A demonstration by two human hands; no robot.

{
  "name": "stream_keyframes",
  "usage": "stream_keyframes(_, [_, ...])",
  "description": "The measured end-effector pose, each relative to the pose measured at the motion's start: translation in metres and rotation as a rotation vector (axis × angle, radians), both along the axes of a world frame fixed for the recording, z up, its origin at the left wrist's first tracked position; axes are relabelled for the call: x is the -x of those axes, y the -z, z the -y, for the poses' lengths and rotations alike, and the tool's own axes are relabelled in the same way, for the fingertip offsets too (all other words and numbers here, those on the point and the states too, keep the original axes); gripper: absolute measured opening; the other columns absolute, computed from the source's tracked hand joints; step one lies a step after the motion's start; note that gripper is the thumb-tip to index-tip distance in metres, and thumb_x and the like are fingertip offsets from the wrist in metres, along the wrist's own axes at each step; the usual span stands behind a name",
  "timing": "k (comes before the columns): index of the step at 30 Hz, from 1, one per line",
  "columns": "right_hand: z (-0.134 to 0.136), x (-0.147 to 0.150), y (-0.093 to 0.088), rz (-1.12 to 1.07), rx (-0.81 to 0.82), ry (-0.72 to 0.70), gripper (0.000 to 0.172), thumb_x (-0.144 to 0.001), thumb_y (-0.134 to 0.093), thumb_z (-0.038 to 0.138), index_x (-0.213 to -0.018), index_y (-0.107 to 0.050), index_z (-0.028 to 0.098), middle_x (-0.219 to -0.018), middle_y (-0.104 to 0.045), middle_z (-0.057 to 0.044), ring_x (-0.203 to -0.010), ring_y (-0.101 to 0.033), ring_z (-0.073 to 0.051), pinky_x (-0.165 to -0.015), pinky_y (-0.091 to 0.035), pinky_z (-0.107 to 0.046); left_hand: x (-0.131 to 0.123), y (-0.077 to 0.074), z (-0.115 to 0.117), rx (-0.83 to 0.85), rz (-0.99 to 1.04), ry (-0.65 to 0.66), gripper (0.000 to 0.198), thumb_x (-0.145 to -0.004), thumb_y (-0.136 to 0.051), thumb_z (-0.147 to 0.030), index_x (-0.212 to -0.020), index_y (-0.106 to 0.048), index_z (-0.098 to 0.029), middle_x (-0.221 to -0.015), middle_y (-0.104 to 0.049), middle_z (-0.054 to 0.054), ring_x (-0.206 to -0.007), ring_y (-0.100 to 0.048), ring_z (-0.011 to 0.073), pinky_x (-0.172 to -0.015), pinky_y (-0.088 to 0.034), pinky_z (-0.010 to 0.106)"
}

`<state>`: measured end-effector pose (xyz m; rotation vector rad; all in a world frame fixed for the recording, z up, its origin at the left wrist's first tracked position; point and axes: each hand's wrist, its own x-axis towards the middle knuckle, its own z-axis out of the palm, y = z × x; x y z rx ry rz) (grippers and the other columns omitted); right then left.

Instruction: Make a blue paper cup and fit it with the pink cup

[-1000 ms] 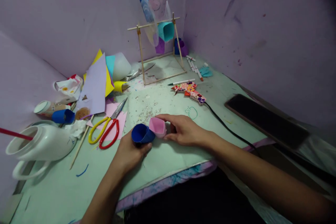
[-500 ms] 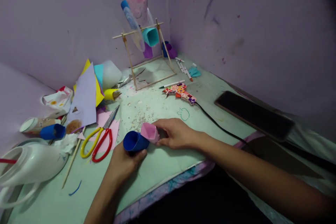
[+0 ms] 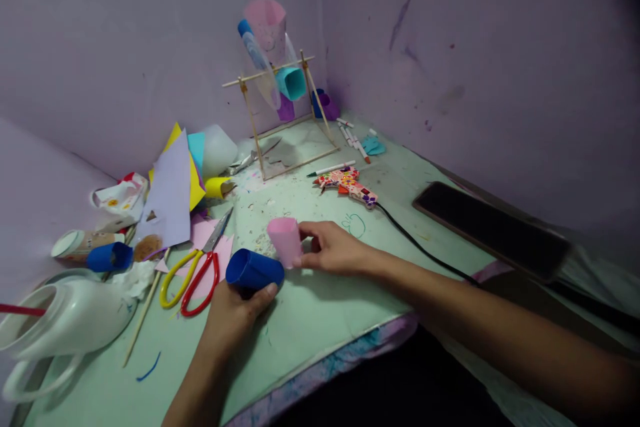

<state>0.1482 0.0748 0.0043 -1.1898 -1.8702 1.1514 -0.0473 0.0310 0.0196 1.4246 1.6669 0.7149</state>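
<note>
A dark blue paper cup [image 3: 257, 269] lies tilted on its side in my left hand [image 3: 239, 320], its opening facing left and up. My left thumb presses along its near side; the other fingers are hidden beneath it. Just beyond, my right hand [image 3: 333, 248] pinches a pink paper cup [image 3: 285, 241] from the right, between thumb and fingers. The pink cup stands nearly upright and its lower edge is close to the blue cup's far end. Scissors [image 3: 203, 270] with one yellow and one red handle lie left of the blue cup.
A stick frame [image 3: 260, 140] carries a wheel with coloured cups at the back. A floral glue gun [image 3: 347, 185] and its cord lie to the right, near a phone [image 3: 490, 230]. Coloured paper [image 3: 167, 187] and a white pitcher [image 3: 85, 310] crowd the left.
My right hand has turned the pink cup more upright, so its side now shows. The blue cup has tipped further onto its side in my left hand. The camera view has shifted slightly.
</note>
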Motion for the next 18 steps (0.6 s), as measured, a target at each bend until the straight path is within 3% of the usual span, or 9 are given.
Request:
stream_keyframes(2, [-0.023, 0.008, -0.008, -0.09, 0.124, 0.041, 0.024, -0.066, -0.07, 0.015, -0.09, -0.066, 0.012, -0.087, -0.067, -0.004, -0.057, -0.053, -0.009, -0.052, -0.041, -0.02, 0.003, 0.003, -0.001, 0.054, 0.102, -0.046, 0.024, -0.063, -0.068, -0.033, -0.061, -0.05, -0.017, -0.044, -0.048, -0.005, -0.041, -0.042, 0.0089, -0.041, -0.034, 0.022])
stream_keyframes(4, [-0.053, 0.019, -0.017, -0.115, 0.249, 0.102, 0.013, -0.071, -0.065, 0.015, -0.083, -0.066, 0.011, -0.073, -0.065, -0.003, -0.049, -0.05, -0.008, -0.048, -0.042, -0.02, 0.006, 0.006, -0.002, 0.083, 0.179, -0.084, 0.026, -0.061, -0.07, -0.032, -0.063, -0.049, -0.017, -0.045, -0.046, -0.006, -0.04, -0.04, 0.0075, -0.039, -0.032, 0.021])
stream_keyframes(7, [-0.095, 0.036, -0.024, -0.089, 0.281, 0.165, 0.009, -0.076, -0.062, 0.016, -0.08, -0.066, 0.009, -0.059, -0.061, -0.003, -0.048, -0.054, -0.011, -0.048, -0.046, -0.023, 0.009, 0.01, -0.003, 0.089, 0.258, -0.148, 0.031, -0.055, -0.073, -0.03, -0.074, -0.055, -0.014, -0.057, -0.057, -0.002, -0.043, -0.047, 0.0096, -0.038, -0.035, 0.022])
stream_keyframes(9, [-0.108, 0.044, -0.025, -0.077, 0.247, 0.235, 0.017, -0.075, -0.063, 0.017, -0.09, -0.066, 0.009, -0.068, -0.065, -0.007, -0.061, -0.061, -0.017, -0.057, -0.05, -0.027, 0.01, 0.012, -0.003, 0.086, 0.3, -0.177, 0.037, -0.055, -0.073, -0.029, -0.084, -0.058, -0.013, -0.07, -0.065, 0.003, -0.052, -0.056, 0.0136, -0.044, -0.042, 0.023])
stream_keyframes(12, [-0.093, 0.048, -0.023, -0.094, 0.127, 0.335, 0.04, -0.075, -0.064, 0.023, -0.114, -0.059, 0.013, -0.104, -0.065, -0.012, -0.096, -0.06, -0.024, -0.08, -0.048, -0.034, 0.01, 0.009, -0.002, 0.059, 0.373, -0.174, 0.039, -0.059, -0.071, -0.026, -0.093, -0.059, -0.011, -0.086, -0.07, 0.008, -0.075, -0.064, 0.0197, -0.064, -0.05, 0.028])
stream_keyframes(14, [-0.066, 0.048, -0.021, -0.144, 0.108, 0.295, 0.046, -0.077, -0.063, 0.034, -0.116, -0.058, 0.013, -0.108, -0.065, -0.012, -0.096, -0.061, -0.023, -0.082, -0.047, -0.035, 0.008, 0.005, -0.004, 0.034, 0.399, -0.15, 0.038, -0.06, -0.069, -0.024, -0.095, -0.059, -0.01, -0.09, -0.071, 0.009, -0.083, -0.065, 0.0223, -0.073, -0.05, 0.031])
stream_keyframes(17, [-0.027, 0.046, -0.016, -0.447, 0.378, -0.167, 0.054, -0.065, -0.072, 0.041, -0.11, -0.063, 0.013, -0.102, -0.068, -0.01, -0.092, -0.062, -0.023, -0.083, -0.047, -0.035, 0.003, -0.004, -0.008, 0.017, 0.414, -0.039, 0.036, -0.061, -0.066, -0.022, -0.095, -0.061, -0.01, -0.091, -0.071, 0.01, -0.085, -0.065, 0.0245, -0.077, -0.05, 0.033])
stream_keyframes(18, [-0.019, 0.046, -0.013, -0.465, 0.397, -0.21, 0.05, -0.062, -0.074, 0.039, -0.104, -0.066, 0.013, -0.096, -0.069, -0.009, -0.089, -0.062, -0.023, -0.081, -0.047, -0.035, 0.002, -0.006, -0.01, 0.018, 0.419, 0.006, 0.036, -0.061, -0.065, -0.021, -0.095, -0.062, -0.01, -0.091, -0.071, 0.01, -0.087, -0.065, 0.0248, -0.077, -0.049, 0.032])
